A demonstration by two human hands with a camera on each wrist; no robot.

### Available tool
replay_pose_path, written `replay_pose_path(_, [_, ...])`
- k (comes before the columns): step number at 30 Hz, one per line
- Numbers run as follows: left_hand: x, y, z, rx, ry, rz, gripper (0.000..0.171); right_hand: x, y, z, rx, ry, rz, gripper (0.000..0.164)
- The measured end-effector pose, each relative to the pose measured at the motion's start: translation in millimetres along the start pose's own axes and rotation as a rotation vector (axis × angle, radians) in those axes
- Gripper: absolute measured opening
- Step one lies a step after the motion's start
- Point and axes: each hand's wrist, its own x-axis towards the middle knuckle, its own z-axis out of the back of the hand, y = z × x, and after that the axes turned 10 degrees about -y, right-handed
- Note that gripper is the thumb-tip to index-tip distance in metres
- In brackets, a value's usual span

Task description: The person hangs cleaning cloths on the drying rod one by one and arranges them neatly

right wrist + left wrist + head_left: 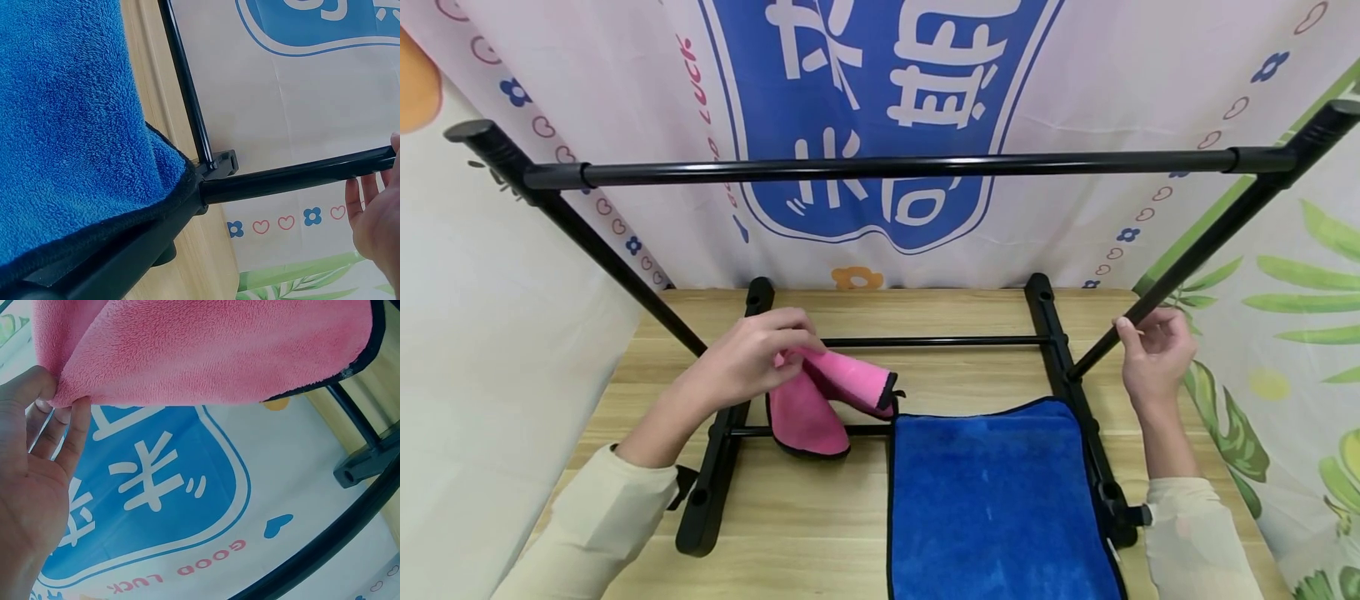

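Observation:
In the head view, my left hand (752, 350) pinches a pink towel (808, 417) with black edging between thumb and fingers. The pink towel is folded over on itself and hangs over the low front crossbar of a black rack. The left wrist view shows the fingertips gripping a corner of the pink towel (206, 350). My right hand (1159, 358) holds the rack's right upright pole (1195, 250), thumb on one side and fingers on the other. A blue towel (992, 500) with black edging lies across the rack's low right part, beside the pink one.
The black rack's top bar (880, 169) spans the view above both hands. Its two feet rest on a wooden tabletop (790, 533), the left foot (711, 500) near my left forearm. A printed cloth backdrop (1097, 75) hangs behind.

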Motion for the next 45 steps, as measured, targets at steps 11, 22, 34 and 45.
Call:
replay_pose_path(11, [4.5,-0.1,9.6,-0.003,-0.049,-0.018,0.043,1.0,-1.2,1.2,-0.035,0.012,0.017,0.014])
replay_pose_path(22, [11.5,-2.4,16.5,-0.013,-0.136,-0.043,0.045,1.2,-1.6,3.6,-0.069,0.013,0.019,0.014])
replay_pose_path(34, [16.2,-4.7,24.1,0.028,-0.173,-0.033,0.037,1.3,-2.0,2.8,-0.061,0.016,0.015,0.016])
replay_pose_path(45, [21.0,-6.0,29.1,-0.021,-0.214,0.012,0.035,2.0,-2.3,2.4,-0.022,0.012,0.005,0.019])
